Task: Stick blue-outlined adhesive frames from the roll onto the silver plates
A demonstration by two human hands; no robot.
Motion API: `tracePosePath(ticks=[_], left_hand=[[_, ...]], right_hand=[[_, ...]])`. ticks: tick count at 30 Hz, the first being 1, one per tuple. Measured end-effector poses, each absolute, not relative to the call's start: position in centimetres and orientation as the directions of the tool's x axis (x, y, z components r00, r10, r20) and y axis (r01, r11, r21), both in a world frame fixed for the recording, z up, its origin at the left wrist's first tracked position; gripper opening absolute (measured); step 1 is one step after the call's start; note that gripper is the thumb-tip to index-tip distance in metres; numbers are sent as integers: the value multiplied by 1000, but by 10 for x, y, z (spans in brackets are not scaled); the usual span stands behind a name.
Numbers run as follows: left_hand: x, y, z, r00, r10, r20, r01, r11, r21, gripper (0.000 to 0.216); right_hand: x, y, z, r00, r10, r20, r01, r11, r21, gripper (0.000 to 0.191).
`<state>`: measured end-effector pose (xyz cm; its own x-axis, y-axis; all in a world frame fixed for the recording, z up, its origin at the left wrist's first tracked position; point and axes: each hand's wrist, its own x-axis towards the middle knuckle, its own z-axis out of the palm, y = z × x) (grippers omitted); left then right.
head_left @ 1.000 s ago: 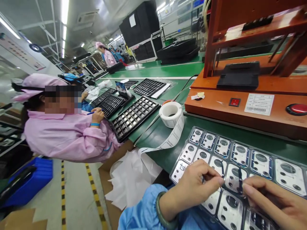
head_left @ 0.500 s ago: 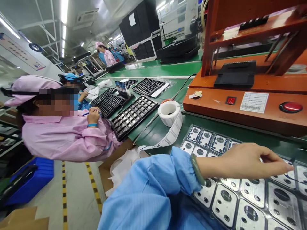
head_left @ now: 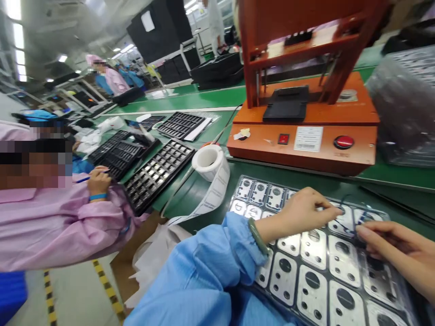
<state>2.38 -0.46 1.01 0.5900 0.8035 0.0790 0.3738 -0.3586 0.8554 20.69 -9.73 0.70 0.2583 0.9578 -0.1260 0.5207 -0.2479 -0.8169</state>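
Observation:
My left hand (head_left: pixel 302 213), in a blue sleeve with a green bangle at the wrist, reaches over a clear plastic tray (head_left: pixel 295 267) of silver metal plates. Its thumb and index finger pinch a thin dark strip (head_left: pixel 345 198), whose full shape is too fine to make out. Close by on the right, my right hand (head_left: pixel 397 242) has its fingertips together above the tray's far right part; what they hold is unclear. Each silver plate (head_left: pixel 311 290) has one large round hole and smaller ones. Plates in the far left rows carry dark blue outlines.
Behind the tray stands an orange press (head_left: pixel 302 145) with a red button. A roll of white labels (head_left: pixel 210 163) trails its strip leftward. Black trays (head_left: pixel 159 174) lie farther left, beside a co-worker in pink (head_left: pixel 61 226). Plastic-wrapped stock (head_left: pixel 404 108) sits at right.
The view has swung right, bringing my right hand and more of the tray into sight. My left hand still pinches over the tray, and both hands' fingertips are now close together.

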Motion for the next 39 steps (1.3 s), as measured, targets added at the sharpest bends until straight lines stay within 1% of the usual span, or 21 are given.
tracePosePath(ticks=[1,2,4,7,10,14,19,22,27,39], left_hand=[[24,-5,11,571,817,80,366,-340,866,15],[24,-6,12,551,831,83,352,-321,879,15],[24,-6,14,519,851,75,338,-285,897,13],[23,-6,17,538,841,56,307,-257,916,13],[22,-8,18,545,837,40,307,-244,920,13],[22,-10,20,574,817,43,356,-297,886,12],[22,-10,20,601,798,44,399,-346,849,13],[23,-9,18,614,786,62,409,-385,827,13],[23,-10,15,638,764,93,425,-451,785,13],[25,-10,10,640,754,150,438,-518,735,12]], right_hand=[[201,-97,17,289,938,-190,489,-315,-814,16],[197,-97,25,303,930,-207,475,-335,-814,18],[191,-96,35,308,931,-194,407,-314,-858,25],[188,-94,35,287,936,-203,304,-290,-907,30],[189,-94,27,284,940,-187,277,-267,-923,34],[187,-94,20,283,947,-155,357,-254,-899,31],[182,-93,23,293,949,-120,502,-259,-825,24],[181,-93,25,285,953,-102,554,-250,-794,21],[181,-92,23,282,953,-110,558,-256,-789,20],[181,-91,22,294,951,-92,575,-253,-778,19]])
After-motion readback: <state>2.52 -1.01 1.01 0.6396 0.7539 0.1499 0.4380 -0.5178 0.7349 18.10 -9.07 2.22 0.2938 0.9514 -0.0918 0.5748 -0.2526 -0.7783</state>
